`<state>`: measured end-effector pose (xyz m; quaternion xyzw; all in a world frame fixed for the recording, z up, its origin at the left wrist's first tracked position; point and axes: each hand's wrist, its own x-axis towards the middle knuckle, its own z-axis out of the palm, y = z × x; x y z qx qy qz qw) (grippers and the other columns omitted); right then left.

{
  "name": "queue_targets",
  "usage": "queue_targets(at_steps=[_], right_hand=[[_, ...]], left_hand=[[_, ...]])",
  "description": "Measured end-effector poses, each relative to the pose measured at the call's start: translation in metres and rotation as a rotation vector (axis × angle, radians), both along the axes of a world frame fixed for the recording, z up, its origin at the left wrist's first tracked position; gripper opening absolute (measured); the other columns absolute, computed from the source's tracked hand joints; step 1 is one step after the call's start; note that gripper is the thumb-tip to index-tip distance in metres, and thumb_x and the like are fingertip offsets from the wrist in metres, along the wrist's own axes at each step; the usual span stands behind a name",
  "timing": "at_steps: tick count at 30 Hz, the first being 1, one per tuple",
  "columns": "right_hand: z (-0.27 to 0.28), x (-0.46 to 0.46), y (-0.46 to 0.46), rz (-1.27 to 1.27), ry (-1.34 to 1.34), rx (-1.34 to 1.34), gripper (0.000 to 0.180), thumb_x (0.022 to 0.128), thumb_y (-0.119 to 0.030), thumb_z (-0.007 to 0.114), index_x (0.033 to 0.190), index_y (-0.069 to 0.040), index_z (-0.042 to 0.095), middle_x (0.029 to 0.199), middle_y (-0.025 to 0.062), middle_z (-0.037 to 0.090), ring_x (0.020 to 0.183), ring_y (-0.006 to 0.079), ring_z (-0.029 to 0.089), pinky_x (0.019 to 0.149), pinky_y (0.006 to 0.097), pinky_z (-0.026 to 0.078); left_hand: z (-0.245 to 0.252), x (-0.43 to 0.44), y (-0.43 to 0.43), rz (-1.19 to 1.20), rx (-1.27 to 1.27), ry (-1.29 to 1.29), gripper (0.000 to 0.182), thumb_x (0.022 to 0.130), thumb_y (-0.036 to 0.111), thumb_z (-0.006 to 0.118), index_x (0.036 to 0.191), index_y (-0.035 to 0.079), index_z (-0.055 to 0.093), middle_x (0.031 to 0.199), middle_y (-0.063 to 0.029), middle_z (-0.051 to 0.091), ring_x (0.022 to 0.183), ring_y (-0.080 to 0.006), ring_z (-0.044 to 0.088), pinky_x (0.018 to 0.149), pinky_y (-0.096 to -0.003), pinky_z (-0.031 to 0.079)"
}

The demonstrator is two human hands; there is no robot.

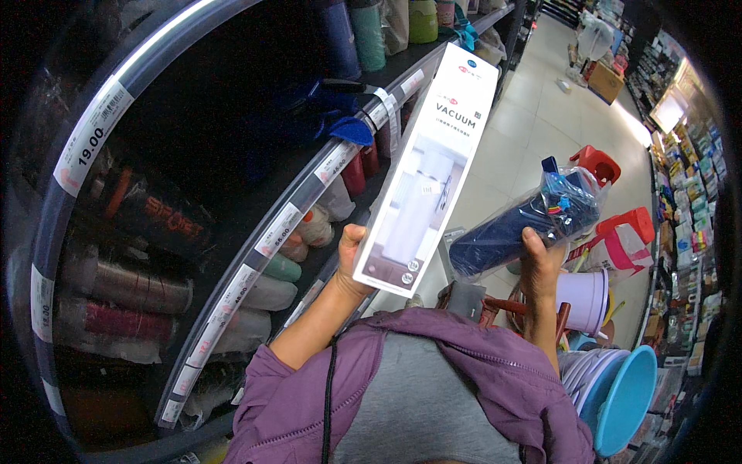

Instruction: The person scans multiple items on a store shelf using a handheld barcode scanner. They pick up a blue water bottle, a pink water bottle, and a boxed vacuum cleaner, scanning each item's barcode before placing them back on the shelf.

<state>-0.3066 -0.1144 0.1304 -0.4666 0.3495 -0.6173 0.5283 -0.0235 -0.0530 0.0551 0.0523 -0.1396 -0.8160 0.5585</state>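
My left hand grips the lower left edge of a tall white cardboard box, which leans up and to the right. The box bears writing and a picture of a pale vacuum flask. In my right hand is a dark blue bottle wrapped in clear plastic, with a loop at its top end and a small colourful print or tag. The thumb lies across the bottle's side; the other fingers are mostly hidden behind it. Box and bottle are apart, held side by side in front of my chest.
Shelves with price-tag rails curve along the left, holding wrapped bottles. Red plastic stools, a lilac bucket and stacked blue basins stand at right. Farther up the tiled aisle sits a cardboard box; packed shelves line the far right.
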Motion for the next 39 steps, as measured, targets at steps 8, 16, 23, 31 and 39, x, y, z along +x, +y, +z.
queue_targets(at_steps=[8, 16, 23, 31, 39], right_hand=[[0.018, 0.021, -0.02, 0.023, -0.065, -0.052, 0.056, 0.079, -0.013, 0.077, 0.127, -0.001, 0.05, 0.11, 0.0062, 0.06, 0.097, 0.0181, 0.06, 0.09, 0.0346, 0.048], [-0.002, 0.046, -0.014, 0.157, 0.107, -0.053, 0.073, 0.071, -0.018, 0.086, 0.13, 0.0, 0.048, 0.115, 0.0086, 0.059, 0.107, 0.0236, 0.057, 0.098, 0.038, 0.045], [0.025, 0.005, -0.03, -0.351, 0.198, -0.157, 0.066, 0.077, -0.023, 0.076, 0.132, -0.001, 0.048, 0.125, 0.0139, 0.055, 0.115, 0.0272, 0.055, 0.103, 0.0443, 0.043], [0.109, -0.001, -0.001, 0.101, -0.279, -0.449, 0.097, 0.076, -0.049, 0.071, 0.147, 0.002, 0.028, 0.142, 0.0328, 0.041, 0.13, 0.0461, 0.045, 0.107, 0.0622, 0.039], [0.085, 0.034, -0.024, 0.081, -0.012, -0.158, 0.055, 0.09, -0.02, 0.065, 0.138, -0.002, 0.043, 0.125, 0.0129, 0.06, 0.116, 0.0253, 0.059, 0.102, 0.0414, 0.046]], left_hand=[[-0.014, 0.047, 0.0, -0.065, -0.093, -0.699, 0.104, 0.053, 0.016, 0.079, 0.146, 0.0, 0.037, 0.136, -0.0199, 0.055, 0.123, -0.0324, 0.057, 0.108, -0.0449, 0.043], [0.023, 0.041, -0.016, 0.071, -0.218, -1.059, 0.114, 0.055, 0.021, 0.092, 0.149, 0.004, 0.03, 0.139, -0.0145, 0.049, 0.13, -0.0254, 0.047, 0.112, -0.0386, 0.033], [0.021, 0.027, -0.03, 0.624, -0.434, -1.501, 0.109, 0.055, 0.015, 0.092, 0.146, 0.008, 0.03, 0.132, -0.0139, 0.051, 0.129, -0.0265, 0.047, 0.112, -0.0387, 0.033], [0.0, 0.007, -0.041, 1.033, -0.599, -1.89, 0.096, 0.054, 0.014, 0.091, 0.137, 0.007, 0.043, 0.13, -0.0146, 0.053, 0.121, -0.0324, 0.053, 0.105, -0.0403, 0.042], [0.009, 0.004, -0.034, 1.093, -0.818, -1.835, 0.086, 0.056, 0.018, 0.088, 0.13, 0.005, 0.046, 0.123, -0.0145, 0.056, 0.113, -0.0345, 0.053, 0.097, -0.0448, 0.039]])
